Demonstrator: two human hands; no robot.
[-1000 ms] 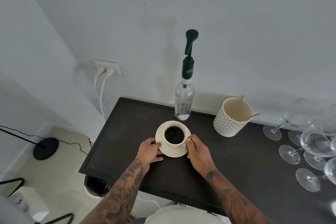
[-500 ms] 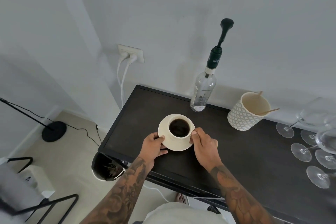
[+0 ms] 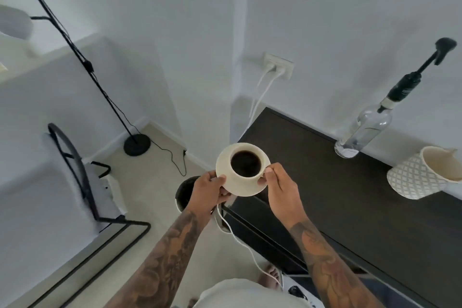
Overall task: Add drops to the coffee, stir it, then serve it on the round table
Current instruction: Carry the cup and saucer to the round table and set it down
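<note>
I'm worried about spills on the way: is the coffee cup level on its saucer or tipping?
Level, as far as visible: the coffee cup sits centred on the saucer, no coffee spilled, left hand and right hand gripping opposite rims.

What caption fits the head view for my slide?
Both hands, left hand and right hand, carry a saucer with a cup of black coffee beside the dark table.

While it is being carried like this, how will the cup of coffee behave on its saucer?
The cup probably only stands loose on the saucer, so it may slide if tilted. The coffee looks fairly full and could spill. Both look ceramic, likely fragile if dropped.
</note>
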